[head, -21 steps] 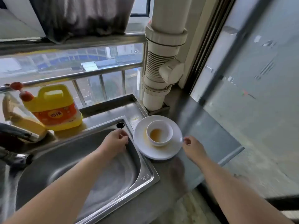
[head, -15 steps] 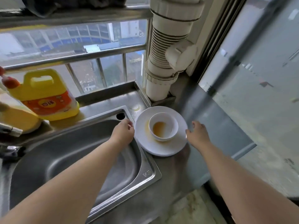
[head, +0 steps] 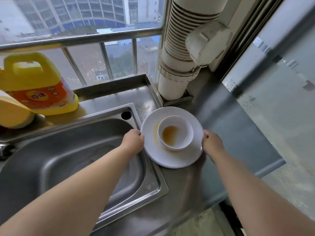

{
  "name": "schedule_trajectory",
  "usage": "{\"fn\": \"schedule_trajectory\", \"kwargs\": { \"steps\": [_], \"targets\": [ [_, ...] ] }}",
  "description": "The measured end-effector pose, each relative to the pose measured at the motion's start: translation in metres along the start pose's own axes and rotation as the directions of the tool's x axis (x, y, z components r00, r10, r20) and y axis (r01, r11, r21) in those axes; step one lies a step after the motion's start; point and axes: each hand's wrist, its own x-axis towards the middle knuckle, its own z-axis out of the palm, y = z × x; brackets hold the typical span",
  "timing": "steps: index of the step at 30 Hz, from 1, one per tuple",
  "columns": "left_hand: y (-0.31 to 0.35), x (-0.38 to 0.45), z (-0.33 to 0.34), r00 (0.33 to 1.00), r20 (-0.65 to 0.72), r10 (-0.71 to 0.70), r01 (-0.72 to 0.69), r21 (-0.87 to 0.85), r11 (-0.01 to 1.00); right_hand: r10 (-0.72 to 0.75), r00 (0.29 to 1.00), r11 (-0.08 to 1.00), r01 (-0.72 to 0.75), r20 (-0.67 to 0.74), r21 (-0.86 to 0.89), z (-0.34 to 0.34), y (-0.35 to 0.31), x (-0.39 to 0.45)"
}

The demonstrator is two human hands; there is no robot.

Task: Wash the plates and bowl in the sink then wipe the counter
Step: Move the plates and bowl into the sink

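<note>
**Op:** Right of the sink (head: 150, 188), on the steel counter (head: 180, 189): the plate (head: 172, 159) with the bowl (head: 175, 132) sitting in it, brown residue in the bowl and a smear on the plate beside it.

**Eng:** Hands?

**Op:** One each side. My left hand (head: 133, 142) is at the plate's left rim, over the sink's right edge. My right hand (head: 212, 144) is at the right rim. Fingers curl at the edge on both sides and look like they're gripping the rim. I can't see whether they're under it.

**Eng:** Lifted?

**Op:** Can't tell. It looks flat on the counter, with the left edge overlapping the sink rim.

**Eng:** Which way does it go?

**Op:** Basin is directly left of the plate, just beside it. Plate is round, so no axis to manage. The left hand is nearer the basin and leads, I'd guess. The bowl rides loose, so I need to keep it level.

**Eng:** Anything nearby?

**Op:** White drain pipe (head: 180, 65) behind the plate, yellow detergent jug (head: 35, 84) well off to the left.
</note>
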Motion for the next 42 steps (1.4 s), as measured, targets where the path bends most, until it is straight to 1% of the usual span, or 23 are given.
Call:
{"fn": "schedule_trajectory", "kwargs": {
  "steps": [3,7,10,14,17,19,21,22,24,26,28,30,32,35,38,40,42],
  "targets": [
    [0.003,-0.001,0.005,1.0,-0.013,-0.028,0.028,-0.007,1.0,-0.016,1.0,0.999,0.017,-0.011,0.033,0.003,0.003,0.0],
    [0.003,-0.006,0.009,0.998,-0.049,-0.051,0.047,-0.076,0.996,-0.064,0.998,0.994,0.066,-0.02,0.085,0.004,0.005,-0.003],
    [0.0,-0.012,0.007,0.996,-0.082,-0.03,0.019,-0.136,0.991,-0.1,0.994,0.988,0.104,-0.034,0.118,-0.001,0.003,-0.007],
    [-0.011,-0.027,-0.007,0.991,-0.132,0.008,-0.049,-0.312,0.949,-0.191,0.981,0.965,0.196,-0.044,0.175,-0.01,-0.01,-0.019],
    [-0.025,-0.047,-0.029,0.983,-0.182,0.031,-0.093,-0.338,0.936,-0.267,0.964,0.943,0.265,-0.02,0.2,-0.012,-0.032,-0.038],
    [-0.038,-0.062,-0.046,0.974,-0.226,0.01,-0.087,-0.334,0.939,-0.325,0.946,0.919,0.311,0.019,0.241,-0.006,-0.051,-0.051],
    [-0.057,-0.079,-0.062,0.967,-0.251,-0.052,-0.046,-0.372,0.927,-0.362,0.928,0.9,0.326,0.083,0.29,0.008,-0.069,-0.06],
    [-0.07,-0.088,-0.07,0.961,-0.262,-0.091,-0.026,-0.412,0.911,-0.377,0.918,0.899,0.332,0.119,0.288,0.017,-0.078,-0.062],
    [-0.096,-0.108,-0.084,0.941,-0.283,-0.183,0.021,-0.493,0.87,-0.401,0.892,0.906,0.351,0.211,0.238,0.042,-0.093,-0.065],
    [-0.124,-0.127,-0.095,0.92,-0.277,-0.278,0.073,-0.575,0.815,-0.429,0.844,0.901,0.378,0.322,0.212,0.073,-0.109,-0.07],
    [-0.148,-0.143,-0.103,0.894,-0.25,-0.371,0.135,-0.64,0.757,-0.435,0.793,0.901,0.381,0.426,0.208,0.103,-0.125,-0.079],
    [-0.173,-0.15,-0.108,0.862,-0.238,-0.448,0.191,-0.666,0.721,-0.425,0.753,0.905,0.374,0.502,0.204,0.131,-0.14,-0.087],
    [-0.203,-0.146,-0.11,0.824,-0.228,-0.519,0.251,-0.673,0.695,-0.393,0.734,0.918,0.345,0.553,0.195,0.161,-0.148,-0.092],
    [-0.246,-0.129,-0.11,0.774,-0.204,-0.6,0.376,-0.614,0.694,-0.313,0.72,0.947,0.284,0.619,0.149,0.203,-0.148,-0.094],
    [-0.272,-0.108,-0.108,0.743,-0.149,-0.653,0.489,-0.545,0.681,-0.273,0.732,0.957,0.273,0.624,0.098,0.237,-0.144,-0.091],
    [-0.283,-0.092,-0.102,0.706,-0.097,-0.702,0.564,-0.523,0.639,-0.226,0.752,0.968,0.243,0.619,0.059,0.258,-0.142,-0.087],
    [-0.298,-0.076,-0.091,0.66,-0.032,-0.75,0.615,-0.55,0.565,-0.169,0.775,0.98,0.198,0.608,0.019,0.277,-0.139,-0.083]
  ]
}}
